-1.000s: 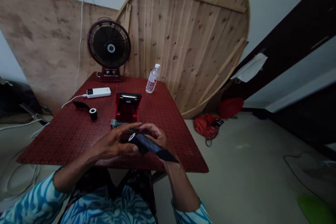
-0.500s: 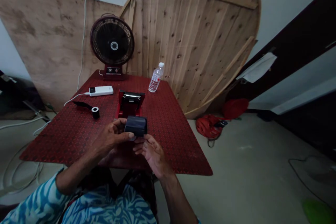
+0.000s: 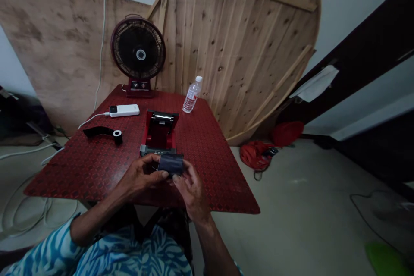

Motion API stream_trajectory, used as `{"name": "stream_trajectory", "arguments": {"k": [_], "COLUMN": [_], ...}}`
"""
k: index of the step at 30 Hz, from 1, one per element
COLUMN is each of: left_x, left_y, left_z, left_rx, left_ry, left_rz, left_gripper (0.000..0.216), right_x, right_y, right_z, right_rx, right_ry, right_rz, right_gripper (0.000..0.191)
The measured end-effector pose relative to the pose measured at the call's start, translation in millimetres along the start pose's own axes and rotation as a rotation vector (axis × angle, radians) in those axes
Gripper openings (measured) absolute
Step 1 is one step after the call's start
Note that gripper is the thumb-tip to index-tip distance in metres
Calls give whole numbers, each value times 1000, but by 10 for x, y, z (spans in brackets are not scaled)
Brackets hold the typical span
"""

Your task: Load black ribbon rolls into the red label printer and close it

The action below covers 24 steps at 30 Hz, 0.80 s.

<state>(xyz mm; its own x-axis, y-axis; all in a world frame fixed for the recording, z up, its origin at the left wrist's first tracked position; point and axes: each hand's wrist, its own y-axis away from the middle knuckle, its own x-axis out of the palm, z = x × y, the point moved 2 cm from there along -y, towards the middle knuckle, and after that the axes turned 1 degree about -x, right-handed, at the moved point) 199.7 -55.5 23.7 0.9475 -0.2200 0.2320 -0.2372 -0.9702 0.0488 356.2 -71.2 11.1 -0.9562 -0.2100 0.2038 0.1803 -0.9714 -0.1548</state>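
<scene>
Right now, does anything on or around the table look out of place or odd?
The small red printer stands with its lid open, and a second black roll lies partly unwound on the table. Red bags lie on the floor.

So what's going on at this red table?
A person seated at the red table holds a small dark roll between both hands, the left hand gripping one end and the right hand the other. Just beyond it sits a small red device with its lid open. A second dark roll, partly unwound, lies to the left near a white power bank. A fan and a water bottle stand at the far edge.
</scene>
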Motion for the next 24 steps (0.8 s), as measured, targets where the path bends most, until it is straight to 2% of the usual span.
{"name": "stream_trajectory", "arguments": {"k": [7,11,14,15,17,19,21,22,24], "left_x": [-25,-61,-121,-158,-262,-383,-473,-498,-511], "left_y": [56,103,95,79,31,-33,-130,-201,-388], "left_z": [-2,-64,-219,-299,-496,-693,-809,-823,-763], "left_rx": [8,37,99,124,213,348,456,479,448], "left_ry": [-38,-219,-332,-333,-305,-260,-250,-276,-407], "left_rz": [30,61,73,36,-124,-352,-506,-515,-403], "left_gripper": [27,27,24,23,25,29,31,31,28], "right_x": [-2,9,63,78,72,4,-109,-172,-297], "right_y": [38,31,-23,-46,-89,-120,-139,-147,-163], "right_z": [43,10,32,45,65,55,2,-39,-143], "right_rx": [-49,-41,-87,-107,-143,-160,-152,-141,-118], "right_ry": [103,207,268,251,173,122,132,159,232], "right_rz": [22,-2,16,39,60,12,-69,-105,-155], "right_gripper": [24,24,22,23,28,29,26,24,22]}}
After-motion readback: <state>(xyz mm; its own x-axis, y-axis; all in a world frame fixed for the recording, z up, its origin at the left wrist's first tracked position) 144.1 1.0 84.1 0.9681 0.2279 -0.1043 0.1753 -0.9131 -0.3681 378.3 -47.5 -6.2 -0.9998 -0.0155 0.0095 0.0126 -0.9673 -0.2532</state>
